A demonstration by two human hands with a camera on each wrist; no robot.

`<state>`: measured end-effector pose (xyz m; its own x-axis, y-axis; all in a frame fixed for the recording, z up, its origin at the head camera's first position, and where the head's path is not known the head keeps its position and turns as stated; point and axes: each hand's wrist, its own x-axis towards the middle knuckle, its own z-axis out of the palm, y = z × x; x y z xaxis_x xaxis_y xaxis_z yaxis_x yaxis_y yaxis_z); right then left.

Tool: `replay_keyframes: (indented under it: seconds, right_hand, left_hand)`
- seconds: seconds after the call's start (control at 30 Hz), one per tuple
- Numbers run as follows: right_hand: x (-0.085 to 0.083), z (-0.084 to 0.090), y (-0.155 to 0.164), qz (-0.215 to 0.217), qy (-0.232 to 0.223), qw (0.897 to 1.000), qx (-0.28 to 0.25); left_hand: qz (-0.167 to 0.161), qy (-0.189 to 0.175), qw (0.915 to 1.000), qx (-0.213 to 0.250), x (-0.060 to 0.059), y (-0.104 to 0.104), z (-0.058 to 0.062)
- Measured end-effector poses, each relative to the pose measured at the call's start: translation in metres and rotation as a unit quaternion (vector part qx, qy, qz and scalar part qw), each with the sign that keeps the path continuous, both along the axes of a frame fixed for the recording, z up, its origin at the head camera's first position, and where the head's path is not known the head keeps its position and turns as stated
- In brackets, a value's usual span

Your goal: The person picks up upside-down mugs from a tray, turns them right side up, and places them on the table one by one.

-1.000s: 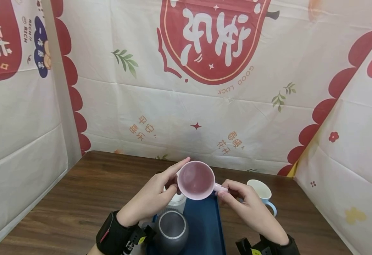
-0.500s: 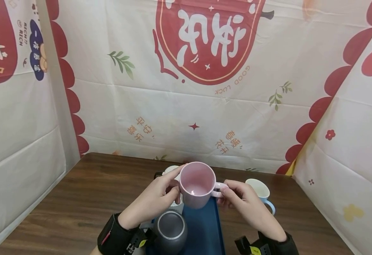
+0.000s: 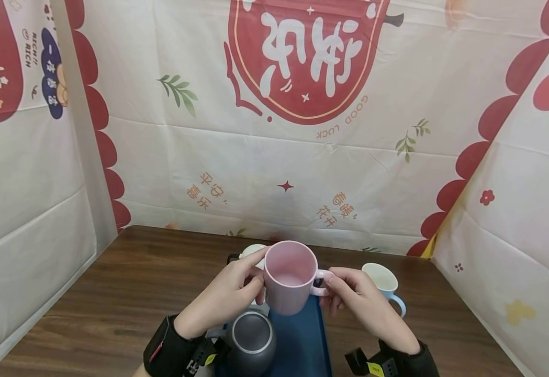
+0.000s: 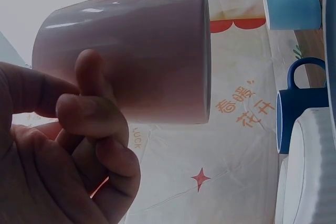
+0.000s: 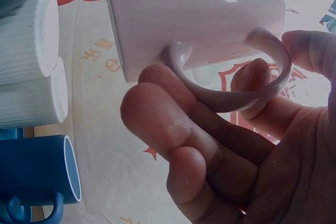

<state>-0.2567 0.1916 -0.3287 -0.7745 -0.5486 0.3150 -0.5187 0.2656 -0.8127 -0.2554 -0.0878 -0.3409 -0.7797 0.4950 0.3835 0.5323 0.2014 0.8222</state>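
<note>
A glossy pink mug point(image 3: 289, 298) is held up over the blue tray point(image 3: 304, 335), its mouth tilted toward the head camera. My left hand point(image 3: 229, 288) holds the mug's left side, the index finger stretched along near the rim and the thumb on the near side. In the left wrist view the other fingers curl beside the mug's wall point(image 4: 147, 51). On the opposite side, my right hand point(image 3: 361, 301) pinches the mug's handle point(image 5: 231, 100) between thumb and index finger. The remaining right fingers are curled beneath the handle in the right wrist view.
A dark grey mug point(image 3: 251, 343) stands on the tray with its pale-ringed end up. White ribbed cups point(image 5: 26, 40) are behind my left hand. A light blue mug point(image 3: 380, 277) stands on the wooden table point(image 3: 128, 293) at right; a dark blue mug point(image 5: 34, 169) shows in the wrist views.
The pink mug has tipped from mouth facing the camera to more upright, showing its outer wall, and sits slightly lower. Both hands keep hold of it; the handle now shows its loop.
</note>
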Motion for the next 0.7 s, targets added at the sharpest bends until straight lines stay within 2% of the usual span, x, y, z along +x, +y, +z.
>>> replay_keyframes:
  seconds: [0.57, 0.7]
  right_hand:
    - [-0.0009, -0.0004, -0.0013, -0.022, -0.036, 0.999, 0.017]
    - [-0.0019, 0.0005, -0.0012, -0.034, -0.035, 0.999, 0.012]
  left_hand:
    - [-0.001, -0.012, 0.9999, -0.009, 0.0016, 0.0004, -0.0002]
    - [-0.012, -0.008, 0.9999, -0.004, 0.0012, 0.0012, 0.0]
